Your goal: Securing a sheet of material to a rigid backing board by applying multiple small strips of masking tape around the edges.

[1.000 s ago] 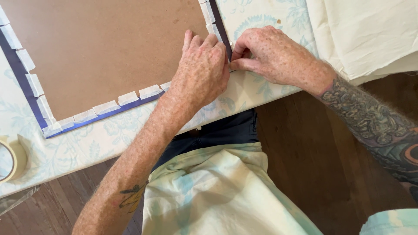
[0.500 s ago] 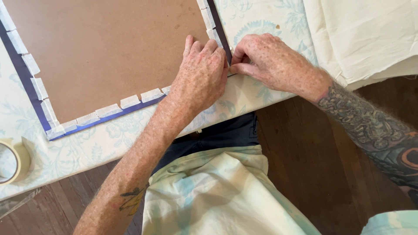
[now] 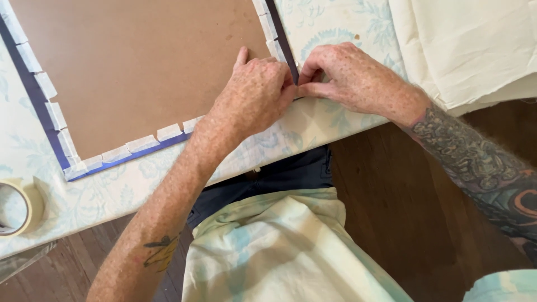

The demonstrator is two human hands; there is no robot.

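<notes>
I see both hands, left hand (image 3: 254, 95) flat and right hand (image 3: 347, 75) pinching, pressing tape at the brown board's (image 3: 145, 67) 4 o'clock corner, with white tape pieces (image 3: 142, 144) already lining its visible edges.

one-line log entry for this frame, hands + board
left hand: flat on brown board corner | right hand: pinching dark fabric edge there | tape roll: table's left edge, untouched
</notes>
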